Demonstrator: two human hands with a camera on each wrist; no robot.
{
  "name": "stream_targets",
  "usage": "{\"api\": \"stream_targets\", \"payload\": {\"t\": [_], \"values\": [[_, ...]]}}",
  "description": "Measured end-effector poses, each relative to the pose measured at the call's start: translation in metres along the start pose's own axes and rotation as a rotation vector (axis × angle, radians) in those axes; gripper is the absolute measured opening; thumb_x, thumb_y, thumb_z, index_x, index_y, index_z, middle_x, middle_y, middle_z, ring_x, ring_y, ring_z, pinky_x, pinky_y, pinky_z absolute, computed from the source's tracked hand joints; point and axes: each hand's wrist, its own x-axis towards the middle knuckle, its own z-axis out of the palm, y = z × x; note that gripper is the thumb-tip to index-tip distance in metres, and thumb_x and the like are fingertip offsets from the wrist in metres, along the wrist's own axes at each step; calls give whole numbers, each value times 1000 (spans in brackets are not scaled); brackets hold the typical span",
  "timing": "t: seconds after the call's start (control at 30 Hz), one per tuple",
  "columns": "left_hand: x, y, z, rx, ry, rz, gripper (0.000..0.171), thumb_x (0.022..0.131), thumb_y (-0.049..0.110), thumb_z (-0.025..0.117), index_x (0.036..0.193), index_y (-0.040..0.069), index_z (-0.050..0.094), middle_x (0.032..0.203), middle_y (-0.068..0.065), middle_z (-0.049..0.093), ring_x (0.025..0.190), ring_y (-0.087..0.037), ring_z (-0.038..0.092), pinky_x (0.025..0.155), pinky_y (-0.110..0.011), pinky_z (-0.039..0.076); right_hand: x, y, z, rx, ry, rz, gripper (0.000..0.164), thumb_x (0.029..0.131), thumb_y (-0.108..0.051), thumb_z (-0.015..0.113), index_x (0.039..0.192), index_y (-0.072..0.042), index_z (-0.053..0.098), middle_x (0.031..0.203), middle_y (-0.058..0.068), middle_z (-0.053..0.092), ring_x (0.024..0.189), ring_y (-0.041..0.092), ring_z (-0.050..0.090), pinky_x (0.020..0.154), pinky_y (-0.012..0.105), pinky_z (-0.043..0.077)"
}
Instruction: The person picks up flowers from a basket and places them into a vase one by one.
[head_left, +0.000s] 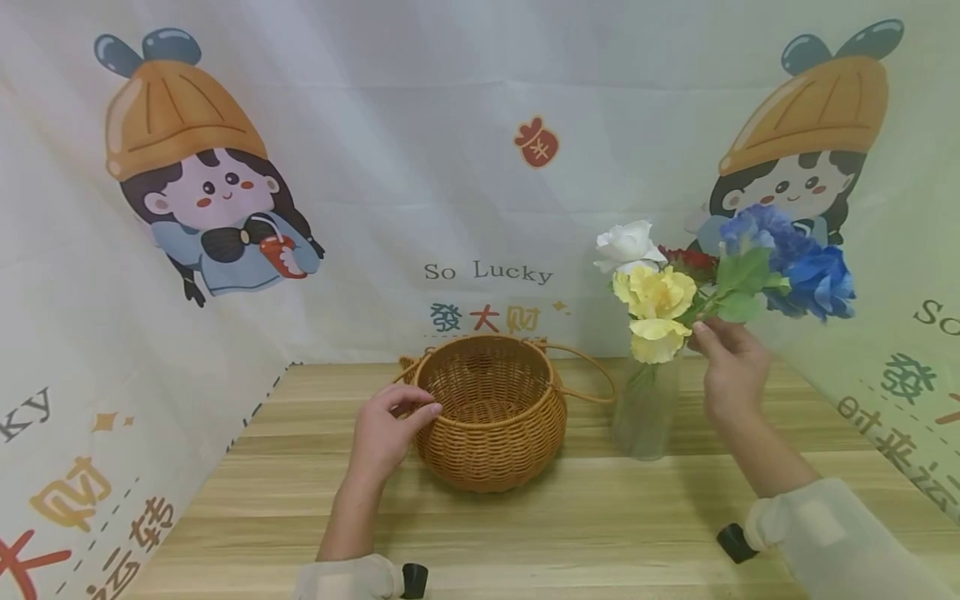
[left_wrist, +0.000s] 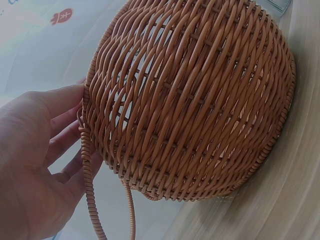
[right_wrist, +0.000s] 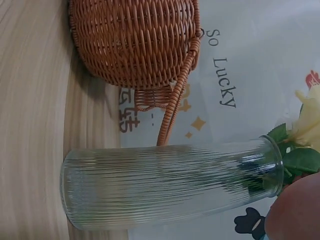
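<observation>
A round brown wicker basket [head_left: 487, 454] stands on the table, its inside visible from above. My left hand [head_left: 386, 429] holds its left rim between thumb and fingers. In the left wrist view, the fingers [left_wrist: 65, 102] meet the rim beside a wrapped handle [left_wrist: 90, 185]. To the right stands a ribbed clear glass vase [head_left: 648, 417]. White [head_left: 628, 244], yellow [head_left: 656, 292] and red [head_left: 688, 263] flowers gather over its mouth. My right hand [head_left: 738, 367] pinches a stem by the vase's top, under green leaves and blue flowers [head_left: 813, 279] leaning right.
The wooden table [head_left: 555, 542] ends at a pale printed cloth [head_left: 390, 150] hanging behind and along both sides. One basket handle [head_left: 600, 367] hangs out to the right, close to the vase. Dark bands sit at both sleeve cuffs.
</observation>
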Motion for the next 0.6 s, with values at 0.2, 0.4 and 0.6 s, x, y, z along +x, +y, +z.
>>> {"api": "stream_targets", "payload": {"t": [0.2,0.4,0.6], "values": [[0,0,0,-1,2,-7,13,82,13,80,91,6,73,102,-7,65,103,-22,61,94,-37,50,-1,4,0,-27,-2,4,23,90,4,65,79,-15,72,75,-6,67,65,7,63,71,17,51],[0,0,1,3,-1,5,13,82,14,80,91,7,73,102,-7,65,102,-22,61,94,-38,50,-1,7,-1,-68,9,10,30,89,7,65,77,-19,72,76,-8,68,63,6,62,68,15,52],[0,-3,1,9,-3,12,15,82,16,80,91,7,73,102,-7,65,102,-22,61,95,-38,50,-2,9,-2,-139,8,7,38,88,9,64,74,-26,70,73,-12,67,59,5,60,64,14,50]]}}
